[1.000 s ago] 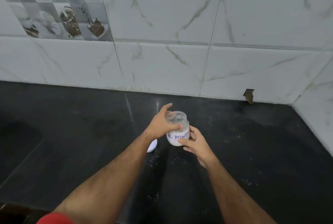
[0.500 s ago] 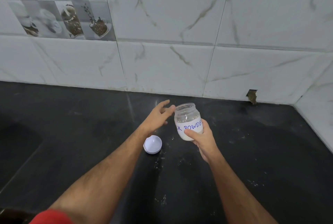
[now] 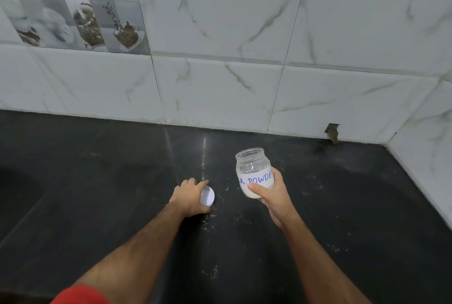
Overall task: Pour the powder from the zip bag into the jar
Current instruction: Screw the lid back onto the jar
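Observation:
A clear jar (image 3: 253, 169) with white powder in its lower half and a white label reading "POWDER" in blue is held upright above the black counter by my right hand (image 3: 271, 193), which grips its lower part. Its mouth has no lid on it. The white lid (image 3: 208, 196) lies on the counter to the jar's left, inner side up. My left hand (image 3: 189, 194) rests over the lid's left part, fingers curled around its edge. No zip bag is in view.
The black counter (image 3: 97, 181) runs back to a white marble-tiled wall (image 3: 220, 83) and meets a side wall at the right (image 3: 425, 156). Specks of spilled powder (image 3: 210, 272) dot the counter near my arms.
My left hand let go of the jar and dropped down onto the lid. My right hand lifted the jar slightly up and to the right.

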### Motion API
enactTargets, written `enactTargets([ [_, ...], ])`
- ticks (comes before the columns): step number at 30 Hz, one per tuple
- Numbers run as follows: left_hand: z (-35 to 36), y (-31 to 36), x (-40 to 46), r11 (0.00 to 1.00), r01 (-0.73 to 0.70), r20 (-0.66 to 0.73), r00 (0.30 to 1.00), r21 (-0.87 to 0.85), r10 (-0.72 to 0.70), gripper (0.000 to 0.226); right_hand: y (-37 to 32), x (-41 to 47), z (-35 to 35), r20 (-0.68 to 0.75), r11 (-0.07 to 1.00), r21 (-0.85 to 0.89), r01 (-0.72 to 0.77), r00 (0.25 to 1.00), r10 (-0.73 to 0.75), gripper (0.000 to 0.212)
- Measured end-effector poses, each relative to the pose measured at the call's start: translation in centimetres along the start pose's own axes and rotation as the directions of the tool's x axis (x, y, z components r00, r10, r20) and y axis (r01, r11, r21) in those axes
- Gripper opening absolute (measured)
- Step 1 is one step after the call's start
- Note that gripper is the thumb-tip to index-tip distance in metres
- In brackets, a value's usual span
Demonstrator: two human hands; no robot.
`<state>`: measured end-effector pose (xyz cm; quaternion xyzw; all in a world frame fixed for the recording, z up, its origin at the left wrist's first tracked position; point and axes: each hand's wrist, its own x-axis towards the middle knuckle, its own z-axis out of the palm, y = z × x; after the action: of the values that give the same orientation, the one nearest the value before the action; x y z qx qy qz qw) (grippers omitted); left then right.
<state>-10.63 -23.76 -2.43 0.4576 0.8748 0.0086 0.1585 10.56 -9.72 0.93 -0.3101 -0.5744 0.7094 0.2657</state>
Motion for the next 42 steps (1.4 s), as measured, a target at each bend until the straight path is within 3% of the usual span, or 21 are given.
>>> enactTargets([
  [2,-0.4,0.8,0.1,0.982,0.045,-0.010,0.999,-0.183,-0.048,0.092,-0.1,-0.2,0.0,0.016,1.000,0.004,-0.005,1.000,0.005,0.084],
  [4,-1.5,2.1,0.4,0.903,0.092,-0.039,0.992,-0.420,-0.120,0.084,-0.1,-0.4,0.0,0.017,1.000,0.012,-0.020,1.000,0.019,0.082],
  [6,-3.1,3.5,1.1,0.704,0.093,-0.064,0.979,-0.704,-0.193,0.073,-0.2,-0.6,0.0,0.005,0.999,0.024,-0.038,0.999,0.038,0.087],
  [8,-5.0,5.1,1.8,0.405,0.060,-0.029,0.977,-0.913,-0.211,0.069,-0.2,-0.7,0.1,-0.004,0.999,0.024,-0.047,0.999,0.048,0.090],
  [10,-6.8,6.5,2.2,0.171,0.023,-0.012,0.979,-0.985,-0.204,0.071,-0.2,-0.9,0.2,-0.007,0.998,0.023,-0.053,0.999,0.053,0.093],
  [12,-8.1,7.7,2.4,0.010,-0.019,-0.021,0.979,-1.000,-0.204,0.068,-0.2,-1.2,0.4,-0.017,0.998,0.021,-0.052,0.998,0.053,0.094],
  [14,-9.0,8.6,2.4,-0.095,-0.040,-0.023,0.985,-0.995,-0.174,0.063,0.0,-1.5,0.6,-0.031,0.999,0.021,-0.050,0.998,0.051,0.093],
  [16,-9.3,9.3,2.1,-0.133,-0.043,-0.027,0.992,-0.990,-0.120,0.062,0.0,-1.8,0.8,-0.048,0.999,0.006,-0.042,0.998,0.042,0.092],
  [19,-9.1,9.8,1.6,-0.074,-0.041,-0.038,0.999,-0.996,-0.031,0.071,-0.2,-1.9,0.8,-0.084,0.998,-0.055,-0.011,0.996,0.006,0.093],
  [21,-8.9,10.0,1.4,0.026,-0.041,-0.040,0.999,-0.999,0.021,0.077,-0.6,-1.9,0.6,-0.101,0.995,-0.095,0.012,0.995,-0.021,0.091],
  [26,-10.2,10.1,1.0,0.326,-0.124,-0.092,0.989,-0.937,0.113,0.062,-1.5,-1.7,0.6,-0.095,0.980,-0.195,0.049,0.993,-0.068,0.091],
  [31,-11.7,10.1,0.7,0.525,-0.153,-0.057,0.979,-0.837,0.194,0.073,-1.6,-1.4,0.7,-0.099,0.946,-0.317,0.067,0.990,-0.103,0.090],
  [38,-11.7,10.4,0.1,0.552,-0.166,-0.083,0.981,-0.817,0.173,0.078,-2.0,-1.5,1.4,-0.198,0.911,-0.400,0.104,0.960,-0.196,0.094],
  [42,-11.0,11.3,-0.2,0.544,-0.172,-0.146,0.985,-0.821,0.092,0.075,-2.2,-1.9,1.9,-0.253,0.891,-0.439,0.115,0.936,-0.245,0.095],
])
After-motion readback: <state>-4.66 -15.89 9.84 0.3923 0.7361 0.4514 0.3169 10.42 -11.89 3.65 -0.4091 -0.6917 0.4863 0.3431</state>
